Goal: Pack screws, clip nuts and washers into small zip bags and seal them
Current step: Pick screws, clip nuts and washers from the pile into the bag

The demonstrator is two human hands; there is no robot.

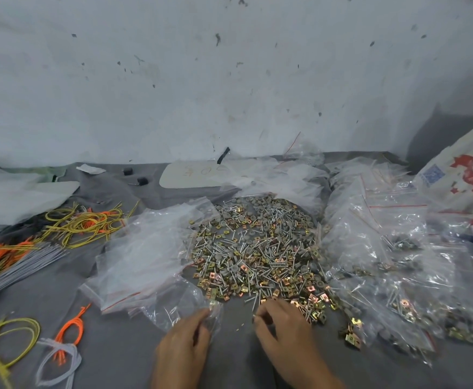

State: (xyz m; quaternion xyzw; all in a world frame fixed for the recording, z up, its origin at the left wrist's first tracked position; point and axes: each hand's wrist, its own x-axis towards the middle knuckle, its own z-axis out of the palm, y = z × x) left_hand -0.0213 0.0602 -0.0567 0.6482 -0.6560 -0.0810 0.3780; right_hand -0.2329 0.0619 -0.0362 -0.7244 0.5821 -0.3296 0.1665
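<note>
A wide heap of silver screws, gold clip nuts and grey washers (255, 248) is spread on the grey cloth in the middle. My left hand (184, 346) pinches the mouth of a small clear zip bag (182, 301) at the heap's near left edge; a clip nut sits at the bag's opening. My right hand (283, 327) rests at the heap's near edge, fingertips closed on what looks like a screw. A stack of empty zip bags (145, 254) lies to the left of the heap. Filled bags (392, 276) are piled on the right.
Coils of yellow and orange wire (86, 226) and grey wire bundles (16, 270) lie at the left. Small wire loops (10, 343) sit near the front left. A printed sack (465, 181) stands at the right. A white wall rises behind the table.
</note>
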